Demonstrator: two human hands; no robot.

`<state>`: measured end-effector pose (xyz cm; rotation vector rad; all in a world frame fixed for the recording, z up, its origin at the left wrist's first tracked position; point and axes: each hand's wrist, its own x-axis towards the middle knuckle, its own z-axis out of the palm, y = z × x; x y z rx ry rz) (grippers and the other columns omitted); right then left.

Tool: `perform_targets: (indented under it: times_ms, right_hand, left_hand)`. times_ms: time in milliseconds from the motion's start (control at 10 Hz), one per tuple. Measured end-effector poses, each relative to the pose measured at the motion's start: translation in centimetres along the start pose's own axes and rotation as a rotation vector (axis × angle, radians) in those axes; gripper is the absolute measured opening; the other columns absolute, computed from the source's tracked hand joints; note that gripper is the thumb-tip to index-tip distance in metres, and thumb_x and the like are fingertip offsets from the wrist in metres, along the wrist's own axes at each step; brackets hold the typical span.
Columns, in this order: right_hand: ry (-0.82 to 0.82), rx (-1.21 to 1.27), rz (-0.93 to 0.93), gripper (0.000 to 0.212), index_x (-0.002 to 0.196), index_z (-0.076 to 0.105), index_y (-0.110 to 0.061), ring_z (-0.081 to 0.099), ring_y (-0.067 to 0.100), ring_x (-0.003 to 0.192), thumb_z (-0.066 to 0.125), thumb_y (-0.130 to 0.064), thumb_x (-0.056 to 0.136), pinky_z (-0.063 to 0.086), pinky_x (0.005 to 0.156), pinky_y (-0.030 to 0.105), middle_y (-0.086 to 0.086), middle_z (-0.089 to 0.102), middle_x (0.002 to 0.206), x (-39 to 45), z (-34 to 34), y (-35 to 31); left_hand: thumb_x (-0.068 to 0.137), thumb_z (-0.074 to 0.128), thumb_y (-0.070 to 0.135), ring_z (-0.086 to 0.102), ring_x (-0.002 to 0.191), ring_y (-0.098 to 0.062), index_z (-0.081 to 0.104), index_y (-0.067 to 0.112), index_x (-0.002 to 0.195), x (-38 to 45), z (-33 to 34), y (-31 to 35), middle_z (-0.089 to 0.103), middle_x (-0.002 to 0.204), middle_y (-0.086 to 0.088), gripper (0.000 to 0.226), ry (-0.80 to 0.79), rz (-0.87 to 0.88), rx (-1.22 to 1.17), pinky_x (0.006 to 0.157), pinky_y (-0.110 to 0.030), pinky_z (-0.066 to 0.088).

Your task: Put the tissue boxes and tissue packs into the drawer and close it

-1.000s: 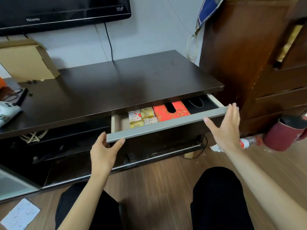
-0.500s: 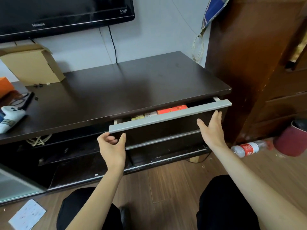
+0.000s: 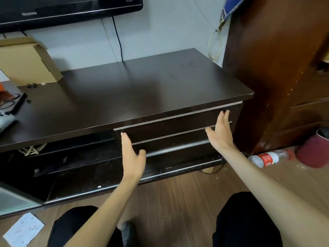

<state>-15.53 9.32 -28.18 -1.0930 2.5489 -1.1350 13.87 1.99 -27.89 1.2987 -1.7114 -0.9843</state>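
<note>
Dark TV stand [image 3: 142,90] filling the middle of the view, its surface bare apart from a cardboard box [image 3: 26,63] at the far left corner. Top drawer [image 3: 178,124] at the stand's right front, pushed in flush under the surface edge, no gap showing, grey handle strip level with the front. Tissue boxes and tissue packs nowhere in sight, so judged to be inside the shut drawer. Left hand [image 3: 132,157] flat and spread at the drawer's lower left, fingers open, gripping nothing. Right hand [image 3: 220,134] likewise flat and spread at the drawer's right end, fingertips touching the front, holding nothing. Task judged essentially done: contents stowed, drawer closed. Left over: at most 1 small step, lifting the 2 hands off the front.
</note>
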Motion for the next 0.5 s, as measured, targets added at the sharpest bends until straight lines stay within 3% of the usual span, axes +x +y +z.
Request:
perform_targets:
  times_ms: [100, 200, 300, 400, 500]
  right_hand:
    - [-0.074, -0.04, -0.04, 0.084, 0.167, 0.011, -0.013, 0.017, 0.03, 0.16, 0.065, -0.021, 0.102, 0.035, 0.119, 0.042, 0.006, -0.001, 0.176, 0.7, 0.6, 0.1]
    - [-0.11, -0.044, -0.047, 0.081, 0.166, 0.016, -0.014, 0.015, 0.028, 0.16, 0.065, -0.019, 0.102, 0.031, 0.122, 0.046, 0.005, 0.004, 0.176, 0.9, 1.0, 0.1]
    - [-0.106, 0.03, -0.03, 0.073, 0.164, 0.027, -0.017, 0.021, 0.026, 0.159, 0.065, -0.018, 0.102, 0.03, 0.121, 0.042, 0.004, 0.017, 0.174, 0.4, 0.6, 0.3]
    - [-0.122, 0.117, -0.026, 0.054, 0.153, 0.047, -0.019, 0.04, 0.023, 0.149, 0.063, -0.016, 0.101, 0.037, 0.112, 0.033, 0.003, 0.045, 0.16, -1.3, -0.8, 0.3]
    - [-0.273, 0.201, -0.055, 0.03, 0.133, 0.067, -0.021, 0.059, 0.014, 0.13, 0.06, -0.017, 0.104, 0.043, 0.101, 0.022, -0.007, 0.067, 0.132, -4.0, -2.7, 0.7]
  left_hand:
    - [0.097, 0.056, 0.001, 0.002, 0.153, -0.01, 0.005, 0.02, 0.161, 1.8, -0.2, 0.2, 0.001, 0.169, 0.007, 0.084, -0.041, 0.004, 0.111, 0.124, -0.035, 0.01]
    - [0.097, 0.057, 0.004, 0.012, 0.154, -0.018, 0.018, 0.018, 0.16, 2.6, -0.5, 0.3, 0.002, 0.169, 0.007, 0.075, -0.093, 0.013, 0.178, 0.122, -0.035, 0.024]
    - [0.096, 0.059, 0.006, 0.036, 0.145, -0.025, 0.039, 0.018, 0.152, 2.3, -1.3, 0.1, 0.02, 0.166, 0.003, 0.061, -0.125, 0.012, 0.205, 0.113, -0.031, 0.037]
    - [0.095, 0.058, 0.006, 0.047, 0.135, -0.019, 0.055, 0.015, 0.139, 1.4, -2.4, 0.5, 0.049, 0.148, -0.003, 0.046, -0.149, 0.061, 0.249, 0.111, -0.034, 0.038]
    - [0.095, 0.059, 0.012, 0.064, 0.103, -0.004, 0.071, 0.024, 0.113, -0.5, -4.8, 0.9, 0.071, 0.112, 0.01, 0.025, -0.144, 0.09, 0.263, 0.095, -0.032, 0.051]
